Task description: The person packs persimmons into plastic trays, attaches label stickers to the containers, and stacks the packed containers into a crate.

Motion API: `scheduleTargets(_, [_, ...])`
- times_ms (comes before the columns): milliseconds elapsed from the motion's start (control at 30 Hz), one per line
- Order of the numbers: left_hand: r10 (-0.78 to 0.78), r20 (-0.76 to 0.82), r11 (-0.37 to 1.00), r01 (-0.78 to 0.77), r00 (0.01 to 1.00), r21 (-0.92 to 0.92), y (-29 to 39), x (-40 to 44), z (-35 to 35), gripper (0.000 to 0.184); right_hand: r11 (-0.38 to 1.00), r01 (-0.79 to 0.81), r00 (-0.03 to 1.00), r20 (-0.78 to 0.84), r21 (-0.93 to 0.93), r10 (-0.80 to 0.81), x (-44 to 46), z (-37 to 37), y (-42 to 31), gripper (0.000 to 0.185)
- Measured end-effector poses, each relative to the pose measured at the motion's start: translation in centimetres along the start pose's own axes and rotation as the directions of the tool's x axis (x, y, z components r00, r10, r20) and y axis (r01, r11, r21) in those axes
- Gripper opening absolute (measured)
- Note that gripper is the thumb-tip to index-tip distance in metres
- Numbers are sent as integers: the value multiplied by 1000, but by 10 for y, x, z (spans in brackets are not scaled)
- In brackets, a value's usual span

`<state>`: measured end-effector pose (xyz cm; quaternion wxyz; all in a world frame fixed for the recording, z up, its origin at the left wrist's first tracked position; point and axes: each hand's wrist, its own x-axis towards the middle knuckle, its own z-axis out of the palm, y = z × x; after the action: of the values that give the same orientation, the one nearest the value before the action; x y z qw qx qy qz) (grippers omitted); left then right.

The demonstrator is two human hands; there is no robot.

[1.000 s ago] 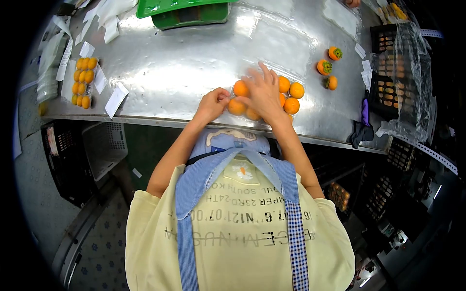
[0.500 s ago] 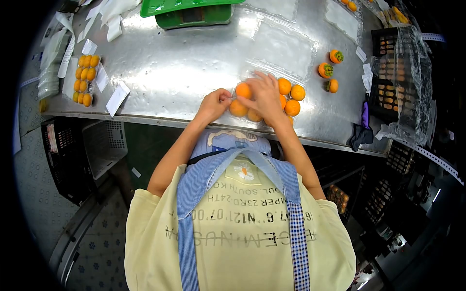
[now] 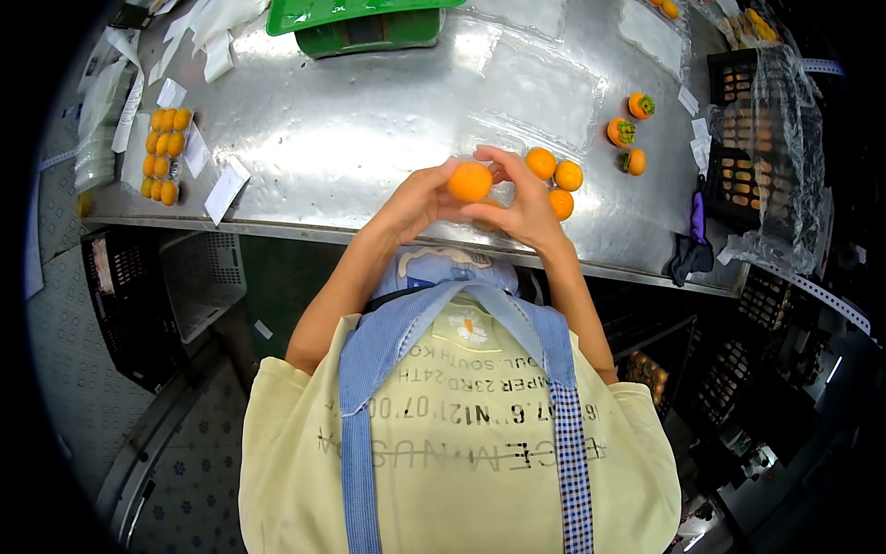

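One round orange persimmon (image 3: pixel 470 182) is raised between my two hands, above the front part of the metal table. My left hand (image 3: pixel 415 201) has its fingers against the fruit's left side. From the right, my right hand (image 3: pixel 521 205) curves its thumb and fingers around it. Just beyond my right hand, several persimmons (image 3: pixel 568 174) sit in a clear plastic tray, which my hands partly hide. Farther right, three persimmons (image 3: pixel 621 132) lie loose on the table, green leafy caps showing on two of them.
Clear empty trays (image 3: pixel 544 92) lie flat beyond my hands. A green scale (image 3: pixel 369 32) stands at the back. At left are a filled fruit pack (image 3: pixel 161 152) and white paper slips (image 3: pixel 226 189). Black crates (image 3: pixel 734 185) with plastic film stand at the right edge.
My hands have drawn together around one persimmon and lifted it toward me. My right hand has come away from over the tray's fruit. The loose persimmons stay put.
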<state>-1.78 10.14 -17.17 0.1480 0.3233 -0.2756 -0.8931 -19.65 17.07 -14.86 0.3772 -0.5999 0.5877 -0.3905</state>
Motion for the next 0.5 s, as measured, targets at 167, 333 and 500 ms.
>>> scheduleTargets(167, [17,-7,993,-18,1000,-113,-3,-4,7,48,994,-85,996,-8,63,85,-4,5,0,65])
scheduleTargets(333, [64,-32,997,-65,997,-45,-20,5,-5,49,993,-68,997,-44,-96,64,-5,10,2,54])
scheduleTargets(500, [157,-7,987,-157,988,-46,-19,0,0,37,987,-92,994,-39,134,98,-5,9,13,42])
